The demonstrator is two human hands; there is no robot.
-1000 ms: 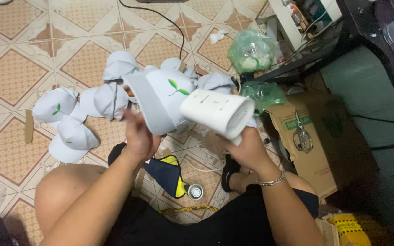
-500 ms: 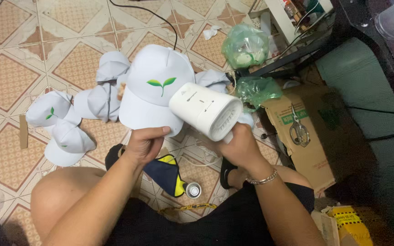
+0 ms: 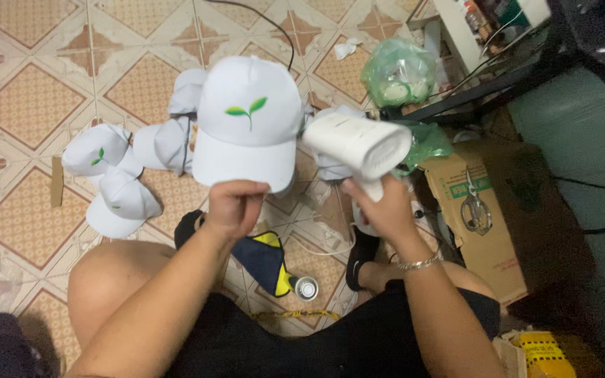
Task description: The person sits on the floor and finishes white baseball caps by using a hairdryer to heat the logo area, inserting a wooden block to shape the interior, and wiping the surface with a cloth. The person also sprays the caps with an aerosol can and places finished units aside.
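Floor pile: at the far left we see a heap of white caps (image 3: 117, 178) lying on the tiled floor (image 3: 29, 105), several showing the same green sprout emblem; we judge these as either finished or waiting, and we cannot tell which.
Left hand: our left hand (image 3: 236, 206) pinches the brim of one white cap (image 3: 250, 122), fingers curled under and thumb on top, holding it up with the front panel facing us.
Held cap: it hangs in the air above the pile, upright, the green sprout emblem (image 3: 246, 110) on its front looking whole and flat.
Right hand: our right hand (image 3: 379, 206) is closed around the handle of a white hair dryer (image 3: 358, 143), whose barrel lies just beside the cap's right edge, nozzle toward it.
Progress: we judge the work mid-way, one cap in hand under the dryer and the rest lying loose.
Right side: a green plastic bag (image 3: 399, 70), then a cardboard box (image 3: 484, 224) with scissors (image 3: 474, 206) lying on it.
Near our legs: a small spray can (image 3: 306, 288) on the floor.
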